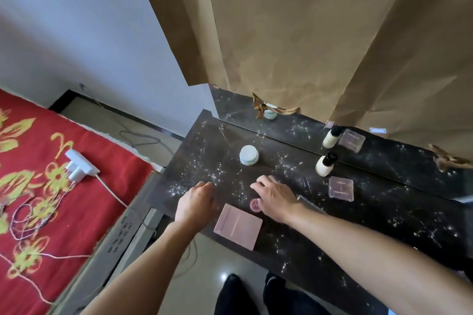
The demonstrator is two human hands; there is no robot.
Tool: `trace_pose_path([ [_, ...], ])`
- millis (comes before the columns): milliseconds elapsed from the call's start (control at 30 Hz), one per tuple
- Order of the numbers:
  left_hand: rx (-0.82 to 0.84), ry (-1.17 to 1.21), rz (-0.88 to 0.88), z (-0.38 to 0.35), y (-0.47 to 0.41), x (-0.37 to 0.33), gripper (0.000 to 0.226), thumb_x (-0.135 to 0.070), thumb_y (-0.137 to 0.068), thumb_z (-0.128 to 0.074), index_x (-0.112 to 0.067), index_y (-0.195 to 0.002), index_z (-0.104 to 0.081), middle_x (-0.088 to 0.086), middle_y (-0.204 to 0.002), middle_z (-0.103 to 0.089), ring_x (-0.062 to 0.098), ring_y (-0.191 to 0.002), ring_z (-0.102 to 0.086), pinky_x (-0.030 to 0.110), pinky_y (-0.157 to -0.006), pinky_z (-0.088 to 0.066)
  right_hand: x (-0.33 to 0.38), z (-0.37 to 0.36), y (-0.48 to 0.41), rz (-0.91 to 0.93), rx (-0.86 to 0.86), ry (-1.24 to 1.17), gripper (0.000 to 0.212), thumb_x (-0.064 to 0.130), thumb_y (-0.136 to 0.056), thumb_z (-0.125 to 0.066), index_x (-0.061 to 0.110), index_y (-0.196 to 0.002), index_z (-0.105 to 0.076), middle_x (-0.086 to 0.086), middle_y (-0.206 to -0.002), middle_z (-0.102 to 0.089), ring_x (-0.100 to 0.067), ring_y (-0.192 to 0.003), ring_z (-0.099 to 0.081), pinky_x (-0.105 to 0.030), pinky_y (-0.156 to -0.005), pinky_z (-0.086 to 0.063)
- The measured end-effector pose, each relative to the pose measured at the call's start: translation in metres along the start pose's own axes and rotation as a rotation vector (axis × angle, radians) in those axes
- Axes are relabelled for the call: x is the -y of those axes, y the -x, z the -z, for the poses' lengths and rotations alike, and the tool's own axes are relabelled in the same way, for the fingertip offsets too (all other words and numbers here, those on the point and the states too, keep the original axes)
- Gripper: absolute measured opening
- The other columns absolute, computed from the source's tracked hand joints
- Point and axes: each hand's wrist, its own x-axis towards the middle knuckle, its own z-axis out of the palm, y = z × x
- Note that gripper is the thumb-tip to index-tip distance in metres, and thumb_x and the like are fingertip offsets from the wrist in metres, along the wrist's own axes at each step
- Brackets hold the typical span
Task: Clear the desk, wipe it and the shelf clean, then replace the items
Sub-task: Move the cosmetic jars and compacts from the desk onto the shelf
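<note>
Desk (384,225), dark stone with white specks. Round white jar (248,155) near back-left corner. Cream bottle with black cap (325,165) and clear pink square box (341,189) by back edge. Flat pink square card (238,226) at front edge. Left hand (197,202) near left edge, fingers loosely bent, holding nothing. Right hand (277,199) palm down, fingers spread, thumb beside small pink round cap (255,206).

We see creased brown paper (307,33) from 12 to 3 o'clock and grey wall (76,20) at 10 to 11. Red bedspread (120,158) with yellow flowers at 8 to 9. 1 white plug block (79,165) lies on it, its white cable (112,190) running toward 4. Thin wires (30,215) tangled at 8. Dark cable (139,134) on floor tile (107,116).
</note>
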Motion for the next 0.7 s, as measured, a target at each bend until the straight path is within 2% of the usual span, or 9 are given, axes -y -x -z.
trace_pose_path([
  [67,0.032,0.006,-0.043,-0.001,-0.023,0.003,0.013,-0.024,-0.091,-0.048,-0.015,-0.090,-0.058,0.001,-0.090,-0.055,0.030,-0.084,-0.060,0.032,-0.062,-0.041,-0.006,0.002,-0.013,-0.038,-0.038,0.025,0.036,0.013,-0.086,-0.047,0.017,-0.122,-0.051,-0.003,-0.127,-0.046,-0.024,-0.118,-0.042,-0.037,-0.086,-0.046],
  [167,0.097,0.019,-0.100,-0.001,-0.063,0.001,0.021,-0.028,-0.091,-0.050,-0.021,-0.109,-0.059,0.002,-0.108,-0.055,0.029,-0.093,-0.061,0.037,-0.071,-0.049,-0.018,0.008,-0.024,-0.133,-0.067,0.012,0.034,0.015,-0.087,-0.047,0.016,-0.120,-0.053,-0.003,-0.126,-0.047,-0.024,-0.117,-0.044,-0.039,-0.086,-0.047],
  [267,0.189,-0.015,-0.182,-0.002,-0.101,-0.012,0.036,-0.024,-0.089,-0.053,-0.022,-0.124,-0.050,0.003,-0.121,-0.046,0.027,-0.107,-0.054,0.039,-0.077,-0.050,-0.032,0.009,-0.023,-0.247,-0.109,0.005,0.030,0.019,-0.088,-0.050,0.016,-0.118,-0.056,-0.002,-0.122,-0.050,-0.023,-0.114,-0.047,-0.038,-0.082,-0.049],
  [333,0.235,-0.069,-0.288,-0.004,-0.126,-0.024,0.047,-0.024,-0.088,-0.056,-0.022,-0.133,-0.041,0.005,-0.128,-0.038,0.026,-0.117,-0.045,0.040,-0.081,-0.051,-0.038,0.006,-0.018,-0.327,-0.165,0.000,0.028,0.018,-0.085,-0.056,0.016,-0.113,-0.061,-0.002,-0.119,-0.054,-0.023,-0.109,-0.052,-0.037,-0.076,-0.050],
  [433,0.325,-0.196,-0.470,-0.014,-0.159,-0.042,0.065,-0.024,-0.088,-0.061,-0.029,-0.144,-0.027,0.006,-0.138,-0.029,0.028,-0.124,-0.040,0.039,-0.086,-0.050,-0.043,0.004,-0.010,-0.448,-0.261,0.009,0.021,0.016,-0.076,-0.066,0.015,-0.097,-0.066,-0.001,-0.103,-0.061,-0.023,-0.093,-0.060,-0.034,-0.061,-0.053],
  [500,0.382,-0.268,-0.528,-0.022,-0.166,-0.051,0.064,-0.020,-0.088,-0.059,-0.029,-0.143,-0.027,0.006,-0.137,-0.030,0.026,-0.124,-0.038,0.038,-0.089,-0.048,-0.043,0.004,-0.001,-0.522,-0.298,-0.012,0.013,0.015,-0.073,-0.069,0.015,-0.085,-0.065,0.001,-0.090,-0.061,-0.022,-0.084,-0.061,-0.031,-0.052,-0.049],
  [567,0.398,-0.321,-0.593,-0.034,-0.171,-0.056,0.054,-0.013,-0.087,-0.055,-0.027,-0.135,-0.035,0.005,-0.131,-0.034,0.024,-0.120,-0.037,0.035,-0.088,-0.047,-0.043,0.004,0.009,-0.673,-0.360,-0.070,0.012,0.018,-0.072,-0.070,0.016,-0.077,-0.059,0.002,-0.082,-0.058,-0.021,-0.078,-0.060,-0.028,-0.049,-0.041],
  [700,0.390,-0.311,-0.674,-0.045,-0.175,-0.064,0.047,-0.011,-0.088,-0.053,-0.025,-0.131,-0.040,0.004,-0.127,-0.035,0.023,-0.118,-0.035,0.032,-0.084,-0.047,-0.053,0.006,0.024,-1.031,-0.434,-0.207,0.025,0.041,-0.080,-0.065,0.021,-0.086,-0.051,0.006,-0.089,-0.058,-0.019,-0.078,-0.060,-0.028,-0.057,-0.039],
])
